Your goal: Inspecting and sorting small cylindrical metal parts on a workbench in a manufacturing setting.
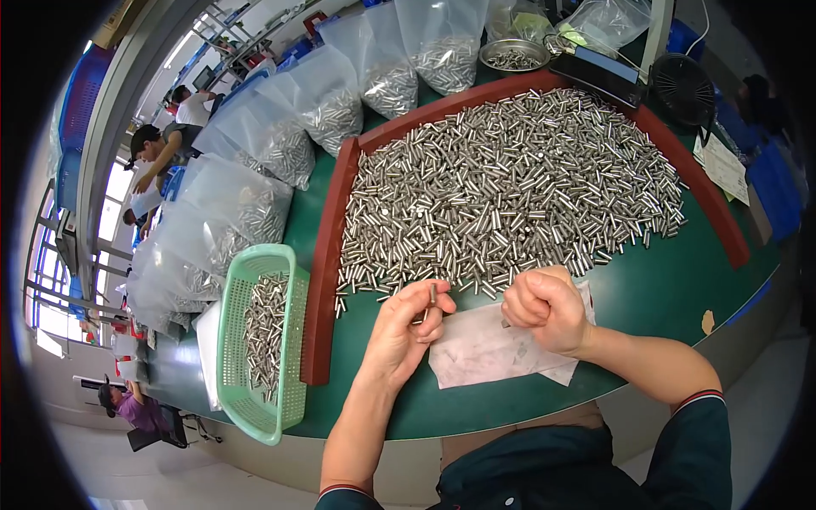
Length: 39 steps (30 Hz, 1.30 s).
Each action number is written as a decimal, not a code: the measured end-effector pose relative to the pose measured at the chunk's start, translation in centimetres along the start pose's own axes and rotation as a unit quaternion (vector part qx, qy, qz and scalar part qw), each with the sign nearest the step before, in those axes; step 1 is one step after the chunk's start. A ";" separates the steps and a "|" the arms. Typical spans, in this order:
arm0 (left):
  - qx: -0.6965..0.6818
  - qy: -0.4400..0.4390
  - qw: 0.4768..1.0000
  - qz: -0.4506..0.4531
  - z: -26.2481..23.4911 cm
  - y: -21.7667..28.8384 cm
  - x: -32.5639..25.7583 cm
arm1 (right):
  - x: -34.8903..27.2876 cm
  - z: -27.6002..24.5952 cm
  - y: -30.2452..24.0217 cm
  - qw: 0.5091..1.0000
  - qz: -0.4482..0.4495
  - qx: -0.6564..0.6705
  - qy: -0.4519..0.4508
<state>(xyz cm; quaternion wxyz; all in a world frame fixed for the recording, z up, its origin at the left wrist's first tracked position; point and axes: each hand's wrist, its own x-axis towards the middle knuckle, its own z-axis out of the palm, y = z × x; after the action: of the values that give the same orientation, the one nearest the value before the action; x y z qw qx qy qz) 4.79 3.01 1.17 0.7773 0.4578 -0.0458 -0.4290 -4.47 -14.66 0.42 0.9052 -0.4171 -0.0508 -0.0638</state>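
Observation:
My left hand [403,327] is closed, pinching a small metal pin [433,294] upright between thumb and fingertips. Just right of it, my right hand [546,311] is curled into a fist; a small grey end, perhaps of another pin, shows at its lower left, but the palm is hidden. Beneath both hands lies a stained whitish cloth [476,350] on the green tabletop [642,293]. Beyond them spreads a wide heap of shiny cylindrical metal pins [510,187], whose near edge reaches close to my fingertips.
A dark red frame [321,314] borders the heap. Left of it stands a light green basket [293,361] partly filled with pins. Clear bags of pins [331,106] line the table's far left side. At the back are a metal bowl [515,58] and a black fan [682,87]. Other people sit farther left.

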 end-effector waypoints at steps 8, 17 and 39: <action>0.018 0.100 0.988 0.120 -2.0 1.7 -0.1 | 0.3 0.1 0.1 1.000 -0.004 -0.014 0.010; 0.652 0.260 0.676 0.223 -1.6 1.6 -0.4 | 0.3 -0.2 0.0 1.000 0.002 0.009 0.003; 0.621 -0.071 0.721 0.301 2.1 -3.1 0.2 | 0.4 -0.2 -1.0 0.999 -0.049 0.010 0.015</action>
<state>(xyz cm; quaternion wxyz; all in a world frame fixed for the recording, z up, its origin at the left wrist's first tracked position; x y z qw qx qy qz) 2.01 0.78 0.01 0.4020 0.7678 -0.4925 -0.0792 -4.27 -15.51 1.07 0.9056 -0.4044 -0.0579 -0.1135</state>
